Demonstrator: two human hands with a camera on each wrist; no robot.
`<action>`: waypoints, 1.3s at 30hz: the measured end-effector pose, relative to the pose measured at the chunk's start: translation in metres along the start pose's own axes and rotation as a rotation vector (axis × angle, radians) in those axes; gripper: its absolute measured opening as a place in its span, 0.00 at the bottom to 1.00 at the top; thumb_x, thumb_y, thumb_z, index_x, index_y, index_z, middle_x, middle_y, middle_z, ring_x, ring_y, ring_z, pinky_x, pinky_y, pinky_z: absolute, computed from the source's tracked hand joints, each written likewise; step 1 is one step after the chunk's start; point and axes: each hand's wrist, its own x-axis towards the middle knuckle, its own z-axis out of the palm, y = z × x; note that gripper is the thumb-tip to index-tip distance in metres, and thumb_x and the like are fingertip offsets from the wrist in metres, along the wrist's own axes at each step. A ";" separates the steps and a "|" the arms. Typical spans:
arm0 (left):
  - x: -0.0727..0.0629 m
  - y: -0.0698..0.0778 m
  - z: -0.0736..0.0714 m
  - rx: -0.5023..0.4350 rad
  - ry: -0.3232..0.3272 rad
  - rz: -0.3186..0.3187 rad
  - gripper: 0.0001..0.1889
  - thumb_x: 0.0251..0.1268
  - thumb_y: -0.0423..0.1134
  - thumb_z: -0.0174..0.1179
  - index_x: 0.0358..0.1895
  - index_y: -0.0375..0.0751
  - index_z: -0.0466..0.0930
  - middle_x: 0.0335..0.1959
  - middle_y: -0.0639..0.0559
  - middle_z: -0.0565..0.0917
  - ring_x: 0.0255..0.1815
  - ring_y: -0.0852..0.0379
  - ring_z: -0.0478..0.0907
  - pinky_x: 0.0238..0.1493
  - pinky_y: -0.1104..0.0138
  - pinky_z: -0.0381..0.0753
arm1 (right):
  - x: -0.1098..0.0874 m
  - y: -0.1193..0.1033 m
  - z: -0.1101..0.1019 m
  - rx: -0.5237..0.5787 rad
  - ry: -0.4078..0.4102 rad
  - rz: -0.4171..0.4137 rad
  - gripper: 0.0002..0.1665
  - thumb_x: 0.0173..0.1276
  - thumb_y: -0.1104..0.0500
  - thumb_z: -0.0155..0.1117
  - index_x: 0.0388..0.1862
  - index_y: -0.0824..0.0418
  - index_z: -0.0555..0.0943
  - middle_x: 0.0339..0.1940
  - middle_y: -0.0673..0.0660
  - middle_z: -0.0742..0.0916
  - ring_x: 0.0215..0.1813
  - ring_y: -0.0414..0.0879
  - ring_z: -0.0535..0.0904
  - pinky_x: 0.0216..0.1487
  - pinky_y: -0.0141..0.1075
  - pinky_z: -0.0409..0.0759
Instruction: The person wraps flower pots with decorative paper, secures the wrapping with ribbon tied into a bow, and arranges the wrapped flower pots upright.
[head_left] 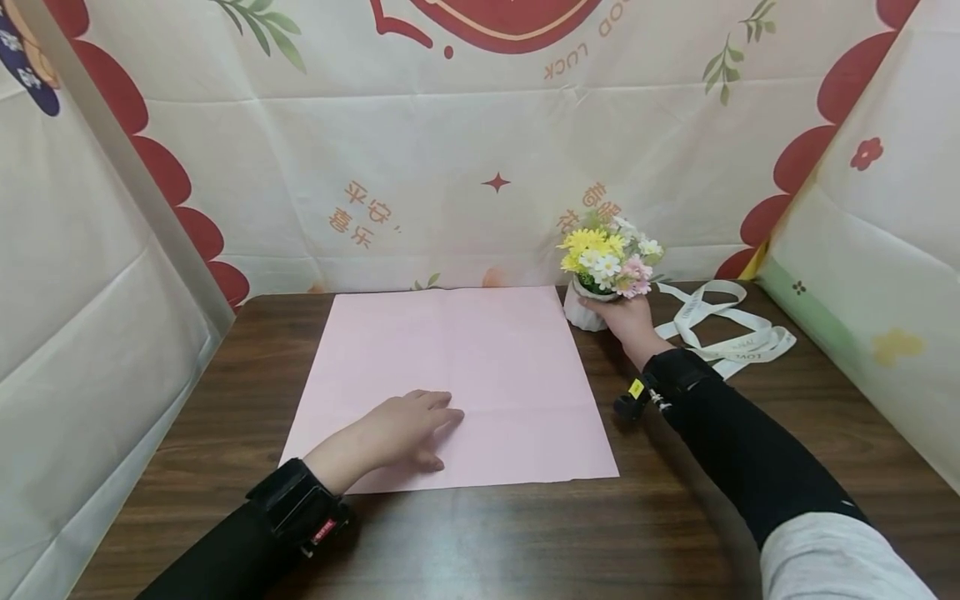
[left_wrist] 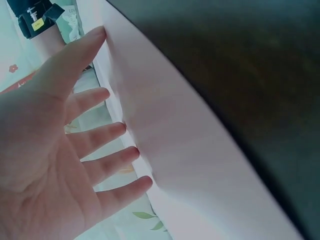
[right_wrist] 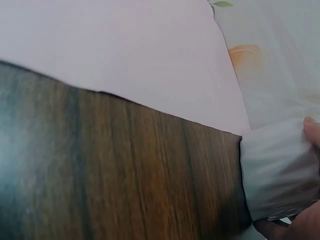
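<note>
At the far right corner of a pink sheet of paper [head_left: 457, 350], my right hand [head_left: 628, 323] grips a small white flowerpot [head_left: 583, 310]. Yellow, white and pink flowers [head_left: 607, 257] fill its top. The right wrist view shows the wrinkled pale side of the flowerpot [right_wrist: 280, 170], with a thumb and fingertips around it at the frame's edge. My left hand [head_left: 405, 433] lies over the near left part of the paper, its fingers spread. In the left wrist view the straight fingers of the left hand [left_wrist: 65, 145] reach the paper's surface and hold nothing.
A white ribbon with printed letters [head_left: 738, 337] lies in loose loops right of the flowerpot. The dark wooden table [head_left: 510, 542] ends at a printed cloth backdrop [head_left: 450, 167], with white cloth walls on both sides. Both wrists wear black camera bands.
</note>
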 end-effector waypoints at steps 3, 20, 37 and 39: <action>-0.001 0.002 -0.001 -0.003 0.009 0.002 0.36 0.52 0.53 0.73 0.66 0.46 0.73 0.68 0.41 0.70 0.68 0.42 0.66 0.62 0.50 0.71 | -0.003 -0.003 -0.004 0.022 -0.005 -0.001 0.57 0.56 0.57 0.77 0.78 0.51 0.53 0.76 0.50 0.63 0.74 0.43 0.55 0.73 0.42 0.57; 0.005 0.009 -0.002 0.064 0.131 0.020 0.30 0.60 0.55 0.66 0.64 0.48 0.74 0.62 0.47 0.76 0.61 0.46 0.74 0.55 0.52 0.77 | -0.030 -0.030 -0.004 -0.053 -0.156 -0.077 0.58 0.56 0.53 0.78 0.78 0.47 0.53 0.76 0.47 0.61 0.75 0.44 0.54 0.72 0.47 0.56; 0.039 0.034 -0.037 -0.119 0.313 -0.101 0.25 0.68 0.54 0.59 0.64 0.48 0.74 0.58 0.49 0.80 0.57 0.51 0.77 0.54 0.56 0.78 | -0.062 -0.047 0.014 -0.055 -0.235 -0.097 0.59 0.51 0.52 0.81 0.76 0.47 0.55 0.73 0.47 0.64 0.73 0.45 0.57 0.72 0.50 0.56; 0.044 0.035 -0.040 -0.163 0.313 -0.110 0.28 0.68 0.54 0.59 0.67 0.47 0.72 0.60 0.48 0.78 0.60 0.51 0.76 0.56 0.56 0.76 | -0.066 -0.048 0.015 -0.033 -0.240 -0.090 0.59 0.50 0.53 0.81 0.76 0.47 0.55 0.73 0.47 0.65 0.73 0.45 0.58 0.72 0.50 0.56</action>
